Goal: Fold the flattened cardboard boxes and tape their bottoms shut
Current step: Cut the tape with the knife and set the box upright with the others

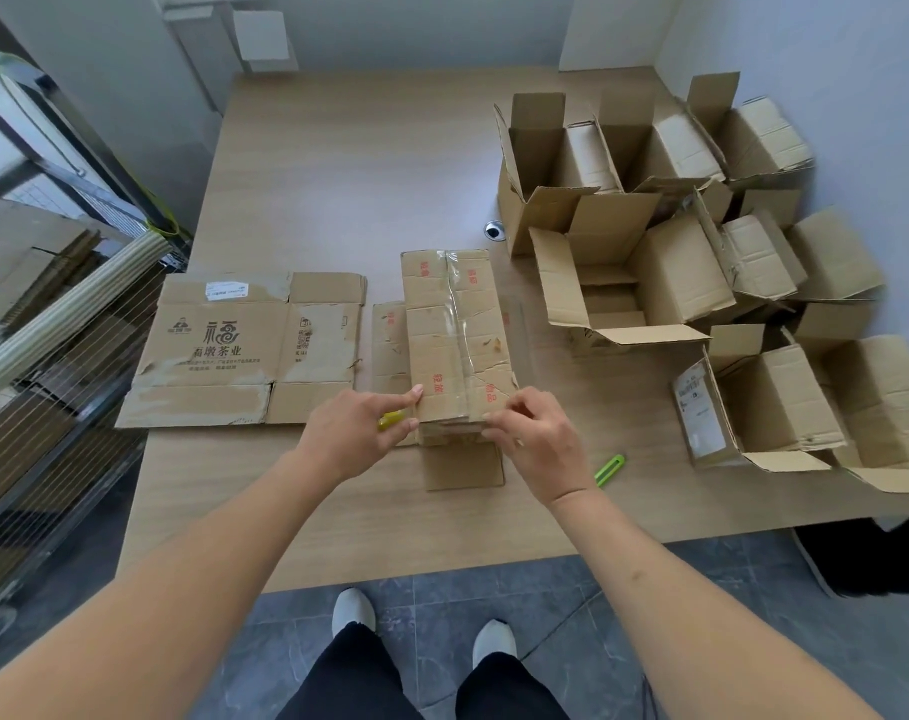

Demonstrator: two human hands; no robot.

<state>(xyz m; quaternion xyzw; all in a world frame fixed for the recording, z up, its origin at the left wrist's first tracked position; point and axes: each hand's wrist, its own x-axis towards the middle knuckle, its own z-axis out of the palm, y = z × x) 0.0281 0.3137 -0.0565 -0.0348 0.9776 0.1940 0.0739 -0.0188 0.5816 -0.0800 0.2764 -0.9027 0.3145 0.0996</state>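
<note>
Left hand (pixel 356 431): fingers curled round a yellow object (pixel 390 420), fingertips touching box (pixel 455 335) near end. Right hand (pixel 538 439): fingers pinch tape (pixel 460 324) at that end. Box's long axis runs away from the person.

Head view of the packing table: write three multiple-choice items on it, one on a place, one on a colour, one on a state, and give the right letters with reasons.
1. Where does the flattened brown cardboard box printed with dark characters lie?
A. left of the box being taped
B. on the floor
C. inside an open box

2. What colour is the small plastic cutter on the wooden table by the right hand?
A. red
B. bright green
C. black

3. How does the bottom of the brown cardboard box with red characters under the hands look?
A. flaps standing open
B. flaps closed, clear tape along the seam
C. crushed flat

Answers: 1 A, it lies flat beyond the left hand; 2 B, its handle shows bright green; 3 B, glossy tape runs down the closed flaps.
</note>
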